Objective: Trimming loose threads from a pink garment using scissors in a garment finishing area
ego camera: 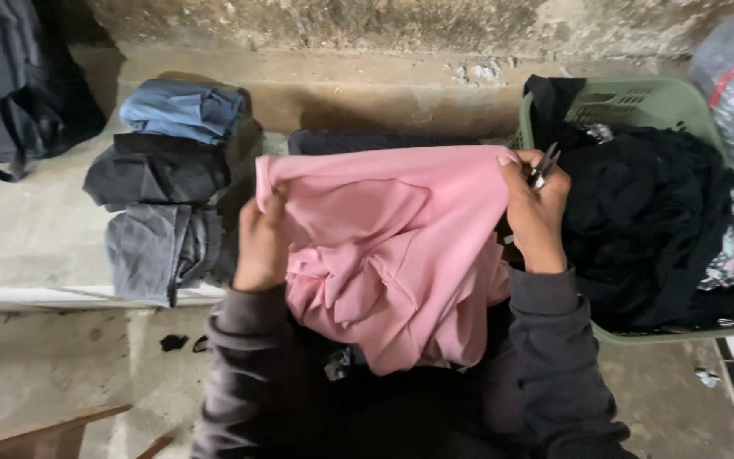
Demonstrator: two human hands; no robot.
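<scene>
Left hand fingers curled shut, gripped left top edge of pink garment. Right hand fingers clenched on right top edge, thin dark clip-like item poked out above knuckles, kind unclear. Garment hung bunched between both hands, over lap. Green laundry basket with black clothes just right of right fingers. Folded stack left of left fingers: blue, black, grey.

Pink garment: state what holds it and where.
Both hands hold the pink garment by its top edge: left hand at the left corner, right hand at the right.
</scene>
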